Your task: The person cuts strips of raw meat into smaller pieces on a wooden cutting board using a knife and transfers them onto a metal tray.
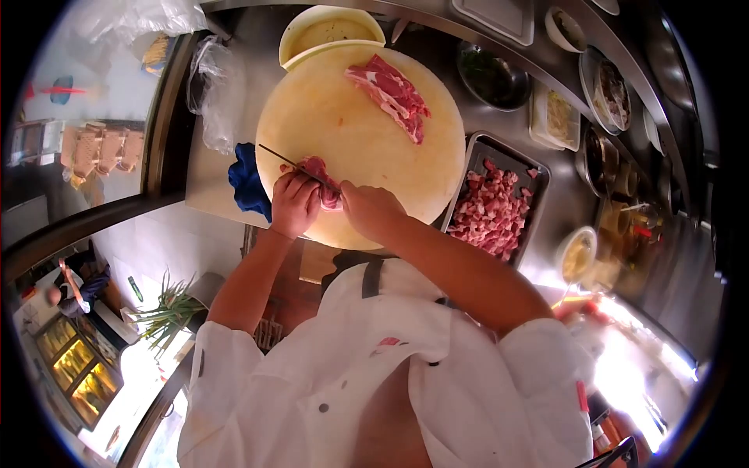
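My right hand [373, 209] is closed around the handle of a knife, near the front edge of a round cutting board [312, 101]. The thin dark knife blade [282, 160] points up and left, lying across a small piece of raw meat [315, 166]. With curled fingers, my left hand [295, 204] presses on that meat right beside the blade. Some of the meat is hidden under my fingers and the knife. Farther back on the board lies a larger slab of red meat [390, 93] with pale fat.
To the right, a metal tray [538, 168] holds many chopped meat pieces [491, 210]. A pale container [331, 35] stands behind the board, and a dark blue cloth [248, 183] lies at its left. A bowl of greens [493, 74] sits back right. Another person [74, 288] appears far left.
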Available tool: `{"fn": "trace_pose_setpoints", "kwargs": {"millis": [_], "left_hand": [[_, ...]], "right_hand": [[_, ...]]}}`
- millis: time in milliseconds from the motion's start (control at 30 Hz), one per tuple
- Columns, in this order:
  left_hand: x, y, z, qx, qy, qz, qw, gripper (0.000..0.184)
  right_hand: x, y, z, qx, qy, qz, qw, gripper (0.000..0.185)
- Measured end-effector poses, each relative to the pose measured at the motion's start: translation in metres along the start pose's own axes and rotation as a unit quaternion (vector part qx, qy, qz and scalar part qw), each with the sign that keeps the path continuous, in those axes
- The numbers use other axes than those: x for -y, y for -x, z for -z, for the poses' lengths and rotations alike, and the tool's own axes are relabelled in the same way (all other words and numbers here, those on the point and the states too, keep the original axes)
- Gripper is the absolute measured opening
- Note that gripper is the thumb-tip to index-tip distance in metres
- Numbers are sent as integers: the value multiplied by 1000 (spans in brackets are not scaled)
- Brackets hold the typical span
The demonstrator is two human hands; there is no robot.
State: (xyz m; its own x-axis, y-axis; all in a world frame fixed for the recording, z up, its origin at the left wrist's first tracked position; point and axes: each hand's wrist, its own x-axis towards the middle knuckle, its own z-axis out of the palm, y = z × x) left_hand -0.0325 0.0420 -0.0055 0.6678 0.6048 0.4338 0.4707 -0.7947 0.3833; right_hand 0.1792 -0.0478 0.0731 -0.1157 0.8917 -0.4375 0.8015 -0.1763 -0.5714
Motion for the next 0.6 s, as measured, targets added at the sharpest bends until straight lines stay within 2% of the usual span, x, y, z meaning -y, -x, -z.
{"fn": "trace_pose_setpoints", "kwargs": {"millis": [200, 300, 467, 567, 600], "left_hand": [[-3, 2, 0, -26, -14, -4, 1000, 16], [-6, 0, 2, -31, -18, 1, 999, 17], [-9, 1, 4, -21, -13, 17, 1000, 20], [-18, -9, 17, 23, -20, 32, 999, 21], [-20, -15, 25, 42, -18, 3, 999, 22]], "right_hand": [[-28, 49, -4, 21, 57, -19, 998, 24], [-48, 94, 7, 71, 54, -89, 992, 25], [-79, 177, 9, 26, 31, -121, 992, 24], [-85, 211, 12, 1, -14, -171, 985, 23], [-86, 216, 12, -9, -35, -189, 981, 22]]}}
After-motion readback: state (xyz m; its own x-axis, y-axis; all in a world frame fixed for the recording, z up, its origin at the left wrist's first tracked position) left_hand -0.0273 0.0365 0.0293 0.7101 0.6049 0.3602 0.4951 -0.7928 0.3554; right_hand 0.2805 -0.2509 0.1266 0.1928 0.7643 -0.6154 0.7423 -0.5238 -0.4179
